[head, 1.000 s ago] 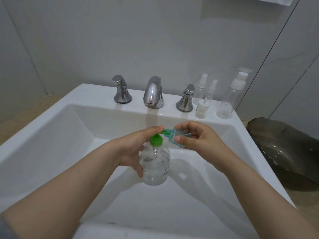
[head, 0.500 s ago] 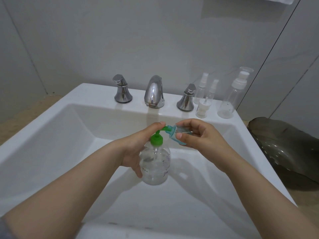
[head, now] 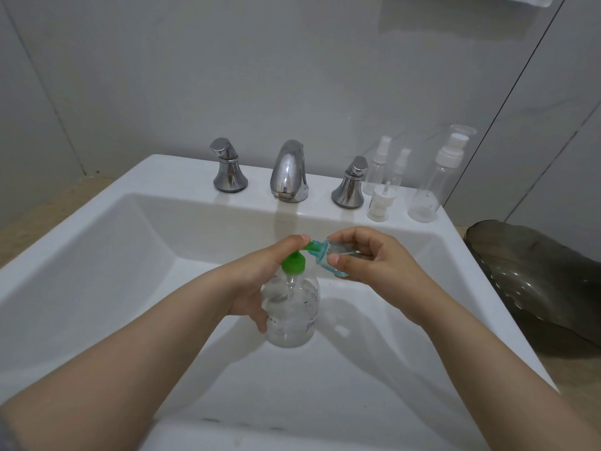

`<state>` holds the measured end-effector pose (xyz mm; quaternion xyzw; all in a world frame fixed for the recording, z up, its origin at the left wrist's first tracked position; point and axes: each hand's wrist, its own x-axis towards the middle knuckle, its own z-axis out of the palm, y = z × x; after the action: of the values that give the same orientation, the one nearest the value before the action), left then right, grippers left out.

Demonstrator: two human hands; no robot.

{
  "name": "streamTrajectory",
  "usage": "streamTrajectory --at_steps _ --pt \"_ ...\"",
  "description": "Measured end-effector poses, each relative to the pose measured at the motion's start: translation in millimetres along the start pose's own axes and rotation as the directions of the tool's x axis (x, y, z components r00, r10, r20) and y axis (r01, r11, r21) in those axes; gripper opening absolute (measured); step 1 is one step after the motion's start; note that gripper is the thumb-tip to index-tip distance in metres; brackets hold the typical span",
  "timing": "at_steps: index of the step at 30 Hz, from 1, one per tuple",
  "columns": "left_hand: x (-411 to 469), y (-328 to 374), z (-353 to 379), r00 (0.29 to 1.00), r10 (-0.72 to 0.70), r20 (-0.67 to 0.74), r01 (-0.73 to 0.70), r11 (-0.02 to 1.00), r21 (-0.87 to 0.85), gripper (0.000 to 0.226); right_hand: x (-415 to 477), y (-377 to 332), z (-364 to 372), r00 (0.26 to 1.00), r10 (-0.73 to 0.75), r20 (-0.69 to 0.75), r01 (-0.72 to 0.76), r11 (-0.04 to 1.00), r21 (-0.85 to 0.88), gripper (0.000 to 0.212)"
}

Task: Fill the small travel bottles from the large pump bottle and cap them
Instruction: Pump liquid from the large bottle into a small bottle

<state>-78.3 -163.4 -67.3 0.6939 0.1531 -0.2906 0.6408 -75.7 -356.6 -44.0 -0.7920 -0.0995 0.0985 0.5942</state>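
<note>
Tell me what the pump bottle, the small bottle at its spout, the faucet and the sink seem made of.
The pump bottle: clear plastic, its dip tube shows through. The small bottle: blue-tinted clear plastic, probably. The faucet: polished chrome-look metal, mirror reflections. The sink: glossy white, likely glazed ceramic.

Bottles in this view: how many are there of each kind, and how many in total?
Large pump bottle with green top: 1
Small blue-green bottle in the right hand: 1
Clear bottles with white tops on the sink ledge: 4
Total: 6
</note>
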Motion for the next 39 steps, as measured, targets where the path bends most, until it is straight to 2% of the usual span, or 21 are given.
streamTrajectory --at_steps 3,7,10,17,22,32,35,39 --pt "-2.6 1.5 -0.2 1.0 -0.018 0.013 0.017 1.0 0.014 0.082 0.2 0.3 0.1 1.0 -0.008 -0.005 0.008 1.0 0.002 0.02" --pt "-3.2 5.0 -0.7 0.999 -0.037 0.019 0.037 0.999 0.023 0.104 1.3 0.6 -1.3 0.999 -0.035 -0.034 0.036 0.999 0.021 0.022" --pt "-3.3 4.9 0.0 0.999 -0.042 0.007 0.042 0.999 0.021 0.108 1.8 1.0 -1.7 0.998 -0.05 -0.042 0.051 0.999 0.02 0.022" --pt "0.0 3.4 -0.3 1.0 0.021 -0.017 -0.022 1.0 -0.019 0.085 1.1 0.8 -1.4 0.999 -0.033 -0.027 0.034 0.999 0.028 0.019" --pt "1.9 1.8 -1.6 0.998 0.054 -0.043 -0.057 0.996 -0.062 0.045 1.2 1.6 -1.1 0.999 -0.023 -0.03 0.022 0.999 -0.03 0.019" --pt "3.0 1.7 -3.4 1.0 0.017 -0.013 -0.018 0.997 -0.078 0.049 1.3 2.2 -0.8 1.0 -0.017 -0.014 0.017 1.0 -0.024 0.02" --pt "0.0 3.1 -1.5 1.0 -0.001 -0.008 0.0 0.998 -0.057 0.058 1.5 2.7 -1.5 1.0 -0.023 -0.015 0.023 1.0 -0.005 0.019" --pt "-2.1 3.9 -1.3 0.999 -0.038 0.015 0.038 0.999 0.0 0.106 1.8 2.1 -3.2 0.998 -0.056 -0.033 0.057 0.998 0.032 0.021"
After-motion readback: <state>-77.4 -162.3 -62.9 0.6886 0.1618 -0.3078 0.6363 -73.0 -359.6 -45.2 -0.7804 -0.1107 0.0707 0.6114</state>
